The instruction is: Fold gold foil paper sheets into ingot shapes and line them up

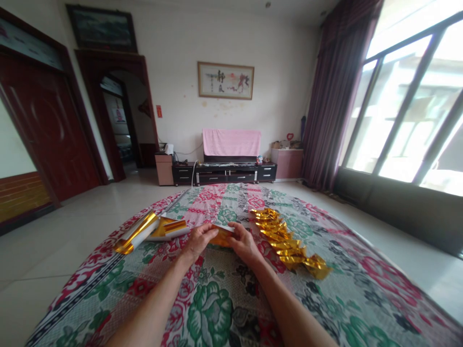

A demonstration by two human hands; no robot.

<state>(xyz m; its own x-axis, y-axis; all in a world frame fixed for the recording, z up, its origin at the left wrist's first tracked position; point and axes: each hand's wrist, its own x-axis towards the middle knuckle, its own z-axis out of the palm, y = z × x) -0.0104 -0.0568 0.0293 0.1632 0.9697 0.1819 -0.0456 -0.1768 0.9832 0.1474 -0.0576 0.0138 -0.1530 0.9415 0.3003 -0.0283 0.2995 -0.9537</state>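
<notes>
Between my two hands is a small sheet of gold foil paper [221,237], its pale edge turned up along the top. My left hand [201,239] pinches its left end between thumb and fingers. At the right end, my right hand [243,241] grips it the same way. To the right lies a row of folded gold foil pieces [284,238], overlapping one another in a slanting line. On the left rest loosely rolled gold foil sheets [139,232] with white backs, curled at their edges.
A patterned cloth [213,313] in red, green and grey covers the round surface under my hands. Beyond it stands a black TV cabinet [226,176] with a pink cloth [231,142] above. Windows [408,106] and a purple curtain [325,96] are on the right, a dark red door [43,115] on the left.
</notes>
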